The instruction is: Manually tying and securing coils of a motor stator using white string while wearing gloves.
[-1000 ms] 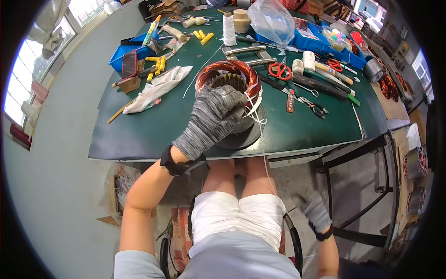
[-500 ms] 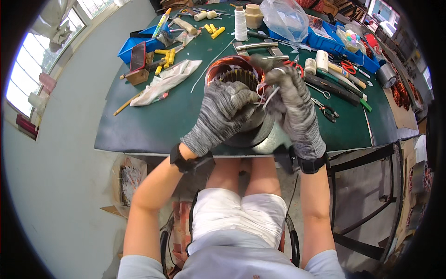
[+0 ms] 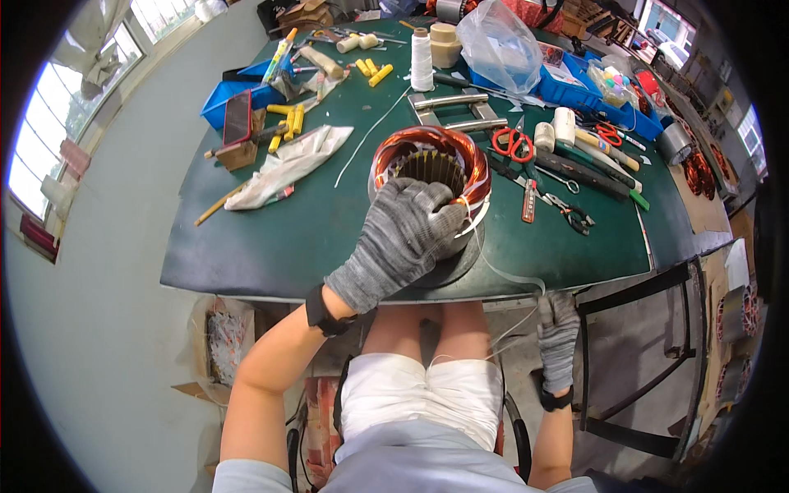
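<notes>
A motor stator (image 3: 473,168) with copper windings stands upright near the table's front edge, its slotted bore facing up. My left hand (image 3: 407,226), in a grey knit glove, is closed over the near rim of the windings; its fingertips are partly hidden. White lacing cord (image 3: 503,269) is looped at the stator's right side, beside my left fingers. From there it runs slack over the table edge to my right hand (image 3: 557,333). That gloved hand is low at the right, just off the table, with fingers closed on the cord. A loose length trails over my lap.
Right of the stator lie red-handled scissors (image 3: 513,145), pliers (image 3: 569,215) and mallets (image 3: 565,127). Behind it are a metal frame (image 3: 456,101) and a cord spool (image 3: 422,62). A white cloth (image 3: 292,164) and blue bin (image 3: 238,97) are left. A black metal frame (image 3: 641,283) stands right, below table height.
My right hand has moved from the stator down and right past the table edge, drawing the cord out. My left hand stays at the stator's rim.
</notes>
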A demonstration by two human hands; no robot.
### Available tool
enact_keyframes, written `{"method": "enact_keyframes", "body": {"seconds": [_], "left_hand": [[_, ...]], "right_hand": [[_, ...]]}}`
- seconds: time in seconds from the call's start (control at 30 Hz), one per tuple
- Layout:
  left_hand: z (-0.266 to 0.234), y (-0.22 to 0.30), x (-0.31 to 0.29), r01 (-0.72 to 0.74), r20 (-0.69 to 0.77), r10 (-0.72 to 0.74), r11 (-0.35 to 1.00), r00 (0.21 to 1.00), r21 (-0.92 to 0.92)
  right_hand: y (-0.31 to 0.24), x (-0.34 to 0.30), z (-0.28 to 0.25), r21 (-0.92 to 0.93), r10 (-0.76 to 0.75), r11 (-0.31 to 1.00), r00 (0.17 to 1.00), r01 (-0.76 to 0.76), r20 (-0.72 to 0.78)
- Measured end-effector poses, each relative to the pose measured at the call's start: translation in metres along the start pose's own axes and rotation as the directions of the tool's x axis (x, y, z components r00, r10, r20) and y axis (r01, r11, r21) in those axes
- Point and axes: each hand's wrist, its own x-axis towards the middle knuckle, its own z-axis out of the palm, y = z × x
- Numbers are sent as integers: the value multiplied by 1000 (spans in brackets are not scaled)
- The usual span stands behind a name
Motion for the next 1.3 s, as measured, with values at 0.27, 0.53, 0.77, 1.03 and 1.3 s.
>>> {"method": "enact_keyframes", "body": {"seconds": [0.27, 0.53, 0.77, 1.03, 1.3], "left_hand": [[-1, 4, 3, 54, -1, -54, 999, 999, 7], [-20, -27, 1, -15, 91, 52, 931, 994, -365], [-25, -19, -9, 44, 111, 1, 916, 994, -400], [-23, 0, -4, 101, 77, -93, 989, 993, -110], [-6, 4, -6, 82, -75, -87, 994, 993, -77]], "right_hand": [[-144, 139, -10, 388, -89, 906, 972, 169, -216], [-32, 43, -46, -8, 326, 944, 925, -331, 194], [-160, 133, -8, 256, -220, 932, 961, 258, -170], [-146, 96, -33, 666, -217, -126, 676, -735, 704], [-129, 131, -27, 231, -26, 970, 979, 74, -202]]}}
